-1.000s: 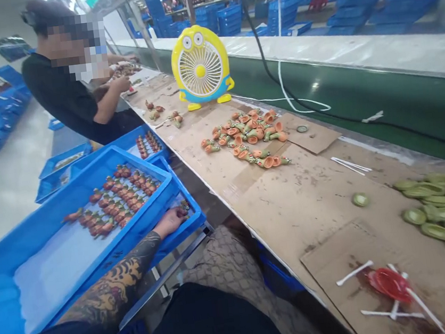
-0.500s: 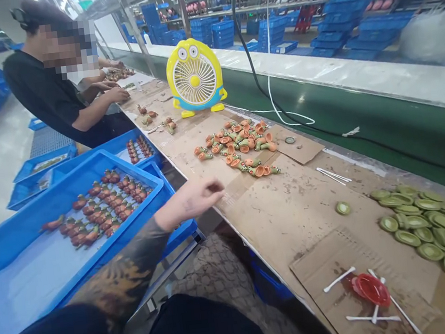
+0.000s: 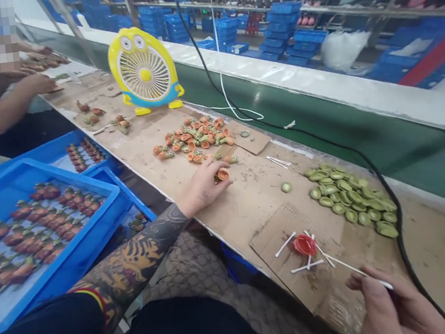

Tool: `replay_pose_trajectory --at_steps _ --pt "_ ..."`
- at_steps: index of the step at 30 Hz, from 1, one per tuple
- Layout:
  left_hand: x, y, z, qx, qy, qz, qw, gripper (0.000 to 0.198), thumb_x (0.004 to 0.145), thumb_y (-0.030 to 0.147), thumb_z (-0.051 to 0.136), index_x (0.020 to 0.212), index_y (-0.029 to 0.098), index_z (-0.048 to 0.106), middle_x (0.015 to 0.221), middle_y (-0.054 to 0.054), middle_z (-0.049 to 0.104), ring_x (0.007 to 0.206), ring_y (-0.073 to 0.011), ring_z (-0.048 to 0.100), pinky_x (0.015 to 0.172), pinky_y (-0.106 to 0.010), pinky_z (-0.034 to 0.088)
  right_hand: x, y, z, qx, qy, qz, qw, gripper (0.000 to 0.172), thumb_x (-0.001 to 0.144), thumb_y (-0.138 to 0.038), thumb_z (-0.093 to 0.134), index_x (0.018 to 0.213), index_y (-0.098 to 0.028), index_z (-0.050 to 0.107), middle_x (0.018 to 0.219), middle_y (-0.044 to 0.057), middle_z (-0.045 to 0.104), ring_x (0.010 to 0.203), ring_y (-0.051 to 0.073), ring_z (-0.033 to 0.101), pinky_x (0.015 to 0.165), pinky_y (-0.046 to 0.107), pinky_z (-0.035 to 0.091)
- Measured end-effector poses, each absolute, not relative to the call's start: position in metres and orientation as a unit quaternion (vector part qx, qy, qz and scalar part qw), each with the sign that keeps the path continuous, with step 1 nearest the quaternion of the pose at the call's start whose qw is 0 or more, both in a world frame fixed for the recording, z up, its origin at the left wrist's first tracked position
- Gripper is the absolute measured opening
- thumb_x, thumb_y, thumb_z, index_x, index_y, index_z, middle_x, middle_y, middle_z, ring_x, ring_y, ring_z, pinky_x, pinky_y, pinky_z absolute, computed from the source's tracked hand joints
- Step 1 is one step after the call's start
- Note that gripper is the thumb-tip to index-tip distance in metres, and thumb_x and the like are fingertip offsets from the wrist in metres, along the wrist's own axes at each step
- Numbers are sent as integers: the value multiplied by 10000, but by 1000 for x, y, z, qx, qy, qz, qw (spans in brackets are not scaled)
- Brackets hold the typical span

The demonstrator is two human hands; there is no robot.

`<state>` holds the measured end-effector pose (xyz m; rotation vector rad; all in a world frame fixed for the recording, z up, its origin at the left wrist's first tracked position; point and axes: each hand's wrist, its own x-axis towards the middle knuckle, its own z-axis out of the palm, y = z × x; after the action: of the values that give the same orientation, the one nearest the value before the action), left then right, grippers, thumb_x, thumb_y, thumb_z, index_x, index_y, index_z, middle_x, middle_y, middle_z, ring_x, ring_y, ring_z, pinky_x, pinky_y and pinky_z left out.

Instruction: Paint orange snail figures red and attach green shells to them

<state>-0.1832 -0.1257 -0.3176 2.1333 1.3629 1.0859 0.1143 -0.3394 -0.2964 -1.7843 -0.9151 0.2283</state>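
At the near edge of a pile of small orange-and-green figurine pieces [image 3: 198,135], my left hand [image 3: 204,188] has its fingers closed around one hollow orange piece [image 3: 223,175]. My right hand [image 3: 397,305], at the lower right, pinches a white cotton swab [image 3: 352,266]. The swab's far end points toward a small red dish [image 3: 305,244] with red liquid-looking contents. Other cotton swabs [image 3: 285,244] lie around that dish on a piece of cardboard [image 3: 266,231]. Green oval pieces [image 3: 346,193] are heaped farther back on the right.
A yellow-and-blue fan [image 3: 145,74] stands on the cardboard-covered bench [image 3: 159,171]. Blue trays [image 3: 100,189] with rows of reddish-brown figurines are at my left. A black cable [image 3: 397,222] runs along the right side. A co-worker's hand [image 3: 38,83] is at the far left.
My left hand has moved to the pile and taken hold of an orange piece. My right hand has come into view with a cotton swab. The view has turned right.
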Motion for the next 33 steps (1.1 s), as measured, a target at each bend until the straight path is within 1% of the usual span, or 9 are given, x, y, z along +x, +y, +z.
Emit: replay_pose_trajectory --at_steps 3,5,8,12,15,18,23,29,33 --pt "-156 -161 -318 613 428 443 496 380 874 458 784 1083 159 678 863 -23 646 687 -157 651 585 -270 534 107 -331 -290 -772 -418 122 463 515 906 -701 660 984 -200 749 885 81 773 828 269 739 813 397 559" --pt "-137 -185 -316 528 386 427 624 461 825 494 840 1090 155 675 825 -1 633 643 -126 617 537 -232 492 110 -326 -294 -780 -457 123 411 543 912 -734 609 998 -219 759 937 69 789 886 275 747 809 369 537" --pt "-117 -211 -309 476 341 403 703 432 797 359 891 1132 167 698 922 -4 637 760 -104 619 668 -223 525 116 -319 -300 -787 -496 100 353 555 924 -748 533 989 -246 762 972 52 794 889 276 742 760 345 501" --pt "-112 -222 -302 453 274 334 780 419 861 277 833 1241 178 690 972 -30 662 890 -143 686 840 -302 576 119 -311 -303 -772 -538 80 329 512 939 -685 519 947 -230 754 909 76 784 777 255 721 671 315 481" --pt "-113 -220 -304 476 264 325 773 429 865 275 829 1259 173 693 978 -52 702 930 -172 705 868 -326 574 119 -307 -304 -761 -556 80 324 476 955 -638 521 942 -221 752 898 89 782 762 249 719 643 301 475" --pt "-113 -214 -309 520 307 361 711 429 807 244 871 1199 171 714 1020 -59 712 914 -159 680 863 -305 555 118 -307 -303 -758 -561 80 322 470 963 -626 519 941 -218 751 884 87 779 753 247 715 636 301 466" --pt "-112 -207 -323 586 311 382 644 323 801 315 868 1040 143 736 937 -63 720 826 -150 657 782 -281 545 117 -317 -299 -772 -520 48 361 506 967 -683 548 981 -219 750 924 67 778 805 240 708 732 319 468" --pt "-112 -204 -335 631 299 389 601 225 824 251 832 997 137 741 958 -83 742 856 -162 687 783 -271 571 120 -327 -298 -796 -487 66 353 561 947 -738 565 1024 -214 751 947 79 770 873 277 696 773 369 466" --pt "-111 -204 -338 649 294 391 583 185 827 211 802 988 136 750 971 -88 753 876 -167 702 803 -272 577 100 -324 -288 -757 -440 107 471 437 970 -610 660 1026 -181 721 910 76 752 869 238 699 857 365 514"
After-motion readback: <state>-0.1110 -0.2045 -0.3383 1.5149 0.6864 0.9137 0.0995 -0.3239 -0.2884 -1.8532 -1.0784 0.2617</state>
